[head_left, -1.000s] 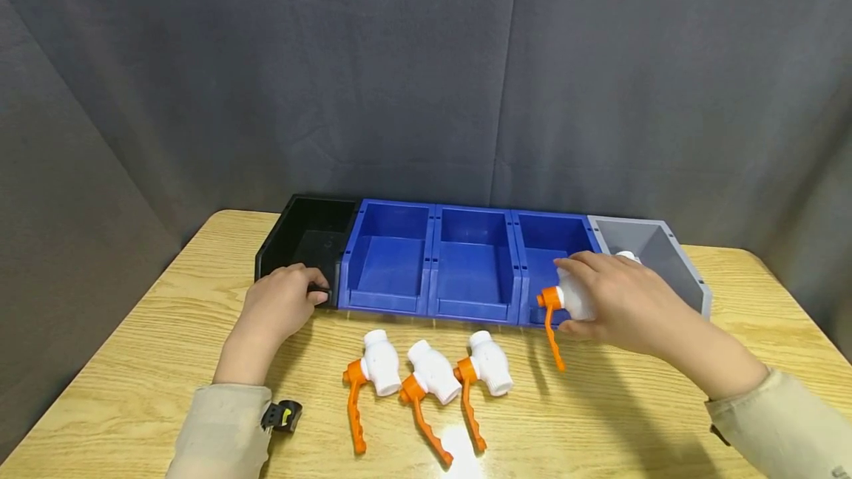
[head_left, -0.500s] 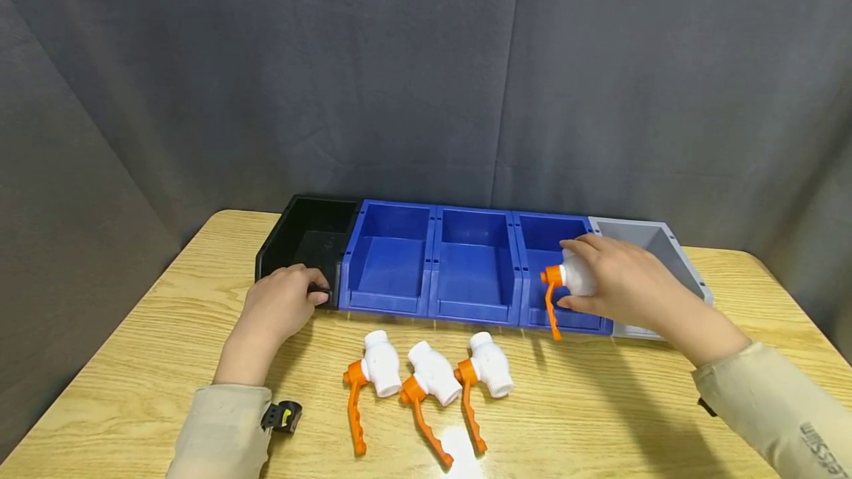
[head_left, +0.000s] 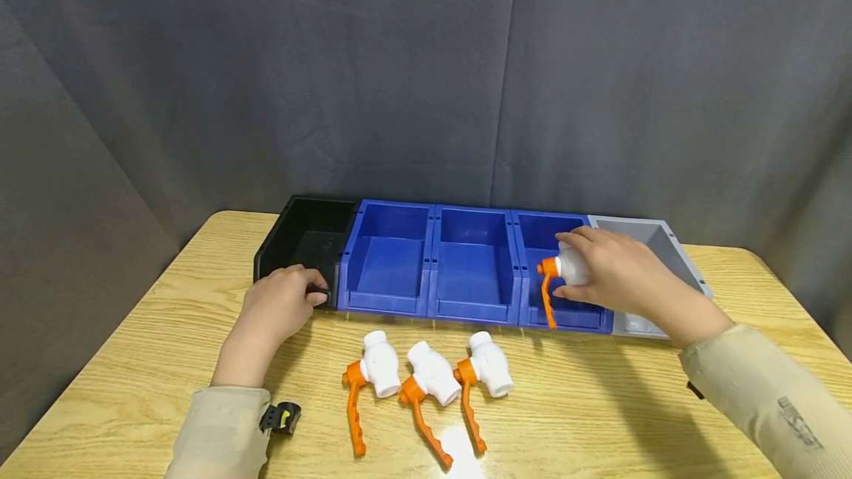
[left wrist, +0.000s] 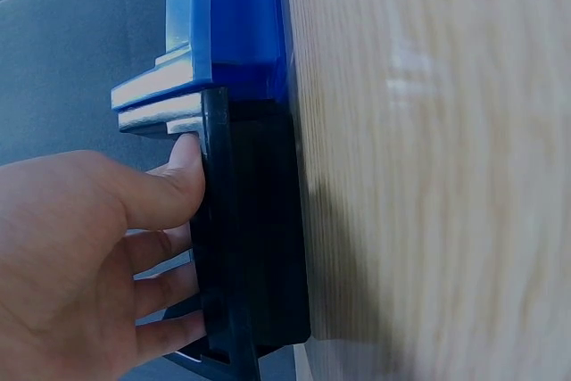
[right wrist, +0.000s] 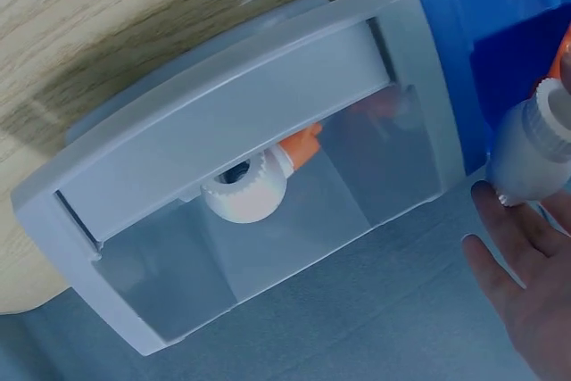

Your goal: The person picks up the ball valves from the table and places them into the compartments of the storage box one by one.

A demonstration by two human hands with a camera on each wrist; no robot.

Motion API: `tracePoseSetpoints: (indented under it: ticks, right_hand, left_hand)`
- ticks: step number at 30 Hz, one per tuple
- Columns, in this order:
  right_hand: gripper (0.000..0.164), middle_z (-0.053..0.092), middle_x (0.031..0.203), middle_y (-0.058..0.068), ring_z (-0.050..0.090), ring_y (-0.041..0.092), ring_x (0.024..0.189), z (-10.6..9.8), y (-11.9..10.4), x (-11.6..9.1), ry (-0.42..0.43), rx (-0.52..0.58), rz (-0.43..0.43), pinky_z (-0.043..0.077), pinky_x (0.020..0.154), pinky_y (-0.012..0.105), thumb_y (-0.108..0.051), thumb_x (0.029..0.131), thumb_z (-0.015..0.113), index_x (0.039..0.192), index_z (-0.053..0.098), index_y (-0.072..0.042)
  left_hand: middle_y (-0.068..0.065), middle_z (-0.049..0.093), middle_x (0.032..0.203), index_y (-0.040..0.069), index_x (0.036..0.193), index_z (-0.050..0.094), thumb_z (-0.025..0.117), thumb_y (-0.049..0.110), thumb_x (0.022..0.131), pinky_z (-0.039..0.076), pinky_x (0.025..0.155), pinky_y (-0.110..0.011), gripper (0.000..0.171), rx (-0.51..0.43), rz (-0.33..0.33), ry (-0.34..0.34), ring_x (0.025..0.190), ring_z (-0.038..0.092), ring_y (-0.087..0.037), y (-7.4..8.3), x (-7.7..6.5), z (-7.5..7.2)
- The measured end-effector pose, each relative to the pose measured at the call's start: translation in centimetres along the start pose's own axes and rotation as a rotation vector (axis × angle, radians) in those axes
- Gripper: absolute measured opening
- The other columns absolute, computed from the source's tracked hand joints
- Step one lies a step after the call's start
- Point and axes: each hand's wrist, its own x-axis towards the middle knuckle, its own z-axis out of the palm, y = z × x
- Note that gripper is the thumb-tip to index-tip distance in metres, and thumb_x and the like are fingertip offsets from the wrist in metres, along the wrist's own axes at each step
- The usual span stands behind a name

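Observation:
My right hand (head_left: 615, 272) holds a white ball valve (head_left: 572, 266) by its body over the rightmost blue bin (head_left: 542, 228). Its orange lever handle hangs down toward that bin's front edge. The right wrist view shows this valve (right wrist: 526, 153) against the fingers. At the left, my left hand (head_left: 282, 305) grips the front lip of the black bin (head_left: 322, 213). Its thumb lies near the rim corner in the left wrist view, the other fingers along the rim (left wrist: 214, 220). Three more ball valves, the left one (head_left: 381, 364), middle one (head_left: 434, 372) and right one (head_left: 490, 364), lie on the table.
Two other blue bins, left (head_left: 389, 265) and middle (head_left: 472, 272), stand in the joined row. At the right end a grey bin (right wrist: 312, 64) contains another ball valve (right wrist: 250, 194). A dark curtain (head_left: 399, 72) hangs behind the wooden table (head_left: 166, 331).
My right hand has shifted away from the body with its valve, farther over the rightmost blue bin. The left hand and the three valves on the table have stayed put.

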Motion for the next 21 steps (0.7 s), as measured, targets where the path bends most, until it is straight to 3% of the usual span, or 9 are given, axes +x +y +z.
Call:
tracePoseSetpoints:
  ticks: [7, 15, 21]
  right_hand:
    - [0.076, 0.06, 0.124, 0.024, 0.061, 0.043, 0.105, 0.1, 0.6, 0.7, -0.039, -0.01, 0.036, 0.051, 0.086, 0.056, -0.041, 0.075, 0.084, 0.131, 0.058, 0.004]
    - [0.077, 0.062, 0.116, 0.022, 0.063, 0.034, 0.09, 0.4, 1.5, 1.4, -0.04, -0.014, 0.048, 0.054, 0.076, 0.05, -0.042, 0.075, 0.085, 0.129, 0.058, 0.005]
    - [0.077, 0.062, 0.118, 0.023, 0.063, 0.036, 0.095, 0.6, 1.9, 1.9, -0.045, -0.004, 0.066, 0.053, 0.08, 0.052, -0.042, 0.074, 0.085, 0.129, 0.059, 0.005]
  left_hand:
    - [-0.011, 0.068, 0.096, 0.008, 0.099, 0.075, 0.074, 0.014, 0.09, 0.051, 0.081, -0.053, 0.011, -0.003, -0.004, 0.002, 0.093, 0.064, -0.035, -0.1, -0.1, 0.0]
    - [-0.01, 0.068, 0.095, 0.008, 0.099, 0.075, 0.073, 0.014, 0.09, 0.051, 0.08, -0.053, 0.011, -0.004, -0.002, 0.001, 0.093, 0.064, -0.035, -0.1, 0.0, 0.1]
    - [-0.01, 0.068, 0.094, 0.008, 0.1, 0.075, 0.074, 0.014, 0.09, 0.051, 0.08, -0.053, 0.012, -0.002, -0.002, 0.002, 0.093, 0.064, -0.035, 0.0, 0.0, 0.0]
